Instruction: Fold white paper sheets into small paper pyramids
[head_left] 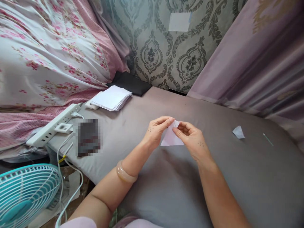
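Note:
A folded piece of white paper, roughly triangular with its point upward, is held up between my two hands over the grey surface. My left hand pinches its upper left edge between thumb and fingers. On the other side, my right hand grips the paper near the top right, thumb in front and fingers curled behind. The fingertips of both hands are close together near the paper's tip. A bangle circles my left forearm.
A stack of white paper lies back left by a black folded item. Further left are a power strip, a pixelated dark object, cables and a fan. A small folded paper and thin stick lie right.

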Tool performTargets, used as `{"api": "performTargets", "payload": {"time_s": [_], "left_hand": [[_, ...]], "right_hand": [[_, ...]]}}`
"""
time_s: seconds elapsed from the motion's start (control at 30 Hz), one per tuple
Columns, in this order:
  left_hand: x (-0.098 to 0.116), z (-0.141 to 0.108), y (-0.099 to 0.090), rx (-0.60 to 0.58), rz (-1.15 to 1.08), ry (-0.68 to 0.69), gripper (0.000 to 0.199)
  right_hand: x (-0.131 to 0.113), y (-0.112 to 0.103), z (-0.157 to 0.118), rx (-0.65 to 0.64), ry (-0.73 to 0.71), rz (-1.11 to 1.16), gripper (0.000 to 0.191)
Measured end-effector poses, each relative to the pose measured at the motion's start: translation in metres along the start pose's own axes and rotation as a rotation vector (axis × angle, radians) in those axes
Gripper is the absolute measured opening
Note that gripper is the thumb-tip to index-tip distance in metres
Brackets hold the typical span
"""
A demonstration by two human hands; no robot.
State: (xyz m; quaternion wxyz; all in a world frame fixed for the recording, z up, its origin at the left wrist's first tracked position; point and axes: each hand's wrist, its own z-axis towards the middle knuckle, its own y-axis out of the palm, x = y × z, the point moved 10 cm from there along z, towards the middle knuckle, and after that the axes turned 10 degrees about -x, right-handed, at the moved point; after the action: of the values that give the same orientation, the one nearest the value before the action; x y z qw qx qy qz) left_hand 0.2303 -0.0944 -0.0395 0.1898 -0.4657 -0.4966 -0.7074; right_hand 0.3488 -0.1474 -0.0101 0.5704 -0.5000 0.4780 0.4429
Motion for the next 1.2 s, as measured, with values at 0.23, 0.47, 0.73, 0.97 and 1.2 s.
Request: {"api": "performTargets", "payload": {"time_s": [0.23,0.47,0.73,0.97,1.2], "left_hand": [[-0.007,0.0,-0.001,0.019,-0.043,-0.047,0.023],[-0.013,-0.001,-0.007,0.081,-0.07,-0.065,0.026],[-0.02,0.001,0.0,-0.018,-0.039,-0.132,0.03],[-0.022,-0.001,-0.001,0.001,-0.015,-0.163,0.025],[-0.021,-0.002,-0.005,0.065,-0.05,-0.154,0.024]], "right_hand": [[0.007,0.009,-0.001,-0.042,0.031,0.059,0.034],[0.016,0.009,0.0,-0.011,0.057,0.122,0.037],[0.022,-0.002,0.001,0.072,0.074,0.187,0.042],[0.017,-0.001,0.001,0.041,0.022,0.132,0.038],[0.013,0.0,0.002,0.044,-0.024,0.071,0.032]]}}
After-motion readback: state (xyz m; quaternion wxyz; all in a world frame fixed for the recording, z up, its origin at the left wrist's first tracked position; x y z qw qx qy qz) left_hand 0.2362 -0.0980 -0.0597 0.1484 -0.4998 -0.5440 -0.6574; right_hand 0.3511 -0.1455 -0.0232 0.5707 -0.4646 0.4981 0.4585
